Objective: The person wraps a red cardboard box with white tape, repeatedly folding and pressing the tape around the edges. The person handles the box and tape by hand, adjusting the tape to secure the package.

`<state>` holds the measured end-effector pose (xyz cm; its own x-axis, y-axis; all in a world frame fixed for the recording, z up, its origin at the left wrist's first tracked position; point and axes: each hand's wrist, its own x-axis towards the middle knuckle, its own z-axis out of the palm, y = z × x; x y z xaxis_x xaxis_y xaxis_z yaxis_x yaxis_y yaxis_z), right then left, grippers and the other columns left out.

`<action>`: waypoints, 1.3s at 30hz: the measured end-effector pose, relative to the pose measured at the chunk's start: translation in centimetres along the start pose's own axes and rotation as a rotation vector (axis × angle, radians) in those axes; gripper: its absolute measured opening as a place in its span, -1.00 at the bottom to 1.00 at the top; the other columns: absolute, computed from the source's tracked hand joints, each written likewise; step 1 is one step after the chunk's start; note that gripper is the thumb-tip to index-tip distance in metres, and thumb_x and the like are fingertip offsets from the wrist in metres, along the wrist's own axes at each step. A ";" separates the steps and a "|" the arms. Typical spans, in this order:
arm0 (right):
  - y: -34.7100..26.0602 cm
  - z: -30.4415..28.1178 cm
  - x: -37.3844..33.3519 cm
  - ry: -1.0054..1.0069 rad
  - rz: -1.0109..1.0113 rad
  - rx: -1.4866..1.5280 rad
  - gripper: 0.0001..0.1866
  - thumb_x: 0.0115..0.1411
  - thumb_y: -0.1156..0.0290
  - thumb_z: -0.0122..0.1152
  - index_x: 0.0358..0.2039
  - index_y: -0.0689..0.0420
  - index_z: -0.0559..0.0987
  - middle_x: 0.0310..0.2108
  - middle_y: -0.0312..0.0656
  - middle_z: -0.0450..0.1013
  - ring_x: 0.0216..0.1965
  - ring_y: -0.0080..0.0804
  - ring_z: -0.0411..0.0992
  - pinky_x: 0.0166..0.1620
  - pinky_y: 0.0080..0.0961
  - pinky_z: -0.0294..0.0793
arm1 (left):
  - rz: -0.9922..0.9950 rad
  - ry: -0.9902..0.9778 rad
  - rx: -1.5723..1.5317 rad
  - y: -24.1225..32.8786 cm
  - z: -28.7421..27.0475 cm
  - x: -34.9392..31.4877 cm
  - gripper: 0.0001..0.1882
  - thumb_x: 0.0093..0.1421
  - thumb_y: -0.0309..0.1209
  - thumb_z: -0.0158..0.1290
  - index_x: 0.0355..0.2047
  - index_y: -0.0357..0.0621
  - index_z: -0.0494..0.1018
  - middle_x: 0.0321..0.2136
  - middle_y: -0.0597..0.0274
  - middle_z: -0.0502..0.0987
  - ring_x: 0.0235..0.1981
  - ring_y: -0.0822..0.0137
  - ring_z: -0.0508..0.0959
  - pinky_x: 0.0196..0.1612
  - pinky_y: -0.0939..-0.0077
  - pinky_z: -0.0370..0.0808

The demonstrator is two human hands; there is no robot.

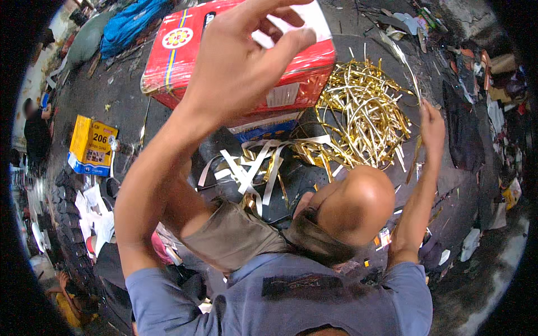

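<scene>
My left hand (241, 64) is raised over a red box (168, 64) with a white top part. Its thumb and fingers are curved but apart, with nothing visible between them. Off to the right, my right hand (431, 123) is closed around a few thin shiny strips (413, 70), which run up from it and also hang below. Between the hands, beside the box, lies a tangled heap of gold and white strips (364, 112). Flat white strips (246, 173) are spread in front of my bent legs.
A yellow and blue carton (92, 144) stands at the left. Blue cloth (131, 25) and a grey-green sack (88, 42) lie at the far left. White scraps (95, 215) are by my left side. Other people (36, 126) are at the left edge. Scraps litter the dark floor (448, 201).
</scene>
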<state>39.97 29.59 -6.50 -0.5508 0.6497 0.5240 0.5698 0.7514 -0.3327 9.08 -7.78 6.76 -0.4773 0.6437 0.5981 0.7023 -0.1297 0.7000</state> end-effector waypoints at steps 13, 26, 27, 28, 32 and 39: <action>-8.9 25.4 -22.4 -1.092 0.092 0.286 -0.62 0.28 0.12 0.32 -0.04 0.13 0.66 -0.30 -0.05 0.59 -0.21 -0.21 0.58 -0.13 -0.31 0.56 | -0.165 -0.055 0.137 -2.5 0.4 -6.5 -0.84 0.16 -0.48 0.27 -0.23 -0.19 0.67 -0.41 0.11 0.61 -0.42 0.28 0.58 -0.28 0.40 0.52; -13.4 19.4 -16.0 -1.046 -0.073 0.578 -0.68 0.30 0.16 0.28 -0.16 0.17 0.66 -0.43 -0.09 0.57 -0.38 -0.25 0.53 -0.27 -0.26 0.50 | -0.190 -0.599 0.182 -2.4 4.3 -8.4 -0.42 0.07 -0.42 0.32 0.15 -0.19 0.52 -0.01 -0.12 0.59 0.05 -0.15 0.59 0.14 0.12 0.53; -15.4 17.2 -12.8 -1.050 -0.173 0.668 -0.68 0.30 0.16 0.28 -0.17 0.17 0.66 -0.45 -0.09 0.57 -0.40 -0.25 0.53 -0.28 -0.26 0.50 | -0.142 -0.593 0.219 -2.9 4.8 -8.6 -0.18 -0.01 -0.45 0.38 0.30 -0.20 0.37 0.10 -0.16 0.54 0.16 -0.16 0.53 0.23 0.13 0.48; -17.4 14.7 -9.8 -1.095 -0.276 0.753 -0.71 0.29 0.19 0.25 -0.25 0.20 0.65 -0.50 -0.11 0.54 -0.45 -0.28 0.48 -0.33 -0.24 0.45 | -0.182 -0.573 0.165 -2.8 5.2 -8.7 -0.08 -0.05 -0.47 0.41 0.36 -0.20 0.30 0.14 -0.18 0.51 0.19 -0.14 0.52 0.27 0.13 0.45; -24.7 4.3 -1.7 -0.954 -0.583 0.901 -0.73 0.19 0.26 0.24 -0.42 0.25 0.63 -0.49 -0.02 0.58 -0.43 -0.22 0.55 -0.32 -0.20 0.50 | -0.389 -0.512 -0.260 -3.6 6.9 -9.1 -0.11 -0.03 -0.60 0.42 0.32 -0.26 0.27 0.17 -0.04 0.50 0.18 0.18 0.52 0.28 0.32 0.42; -26.4 -7.6 2.7 -0.342 -0.729 0.634 -0.78 0.18 0.29 0.28 -0.42 0.21 0.65 -0.44 0.06 0.60 -0.38 0.09 0.58 -0.26 -0.14 0.56 | -0.545 -0.438 -0.472 -0.2 4.1 -8.8 -0.88 0.25 -0.45 0.25 -0.32 -0.27 0.57 -0.52 0.30 0.62 -0.52 0.52 0.58 -0.44 0.58 0.48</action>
<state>28.09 10.65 9.68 -0.8350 -0.0661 0.5462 -0.3458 0.8353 -0.4275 15.38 -10.33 -0.26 -0.3692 0.9293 -0.0081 0.0921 0.0453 0.9947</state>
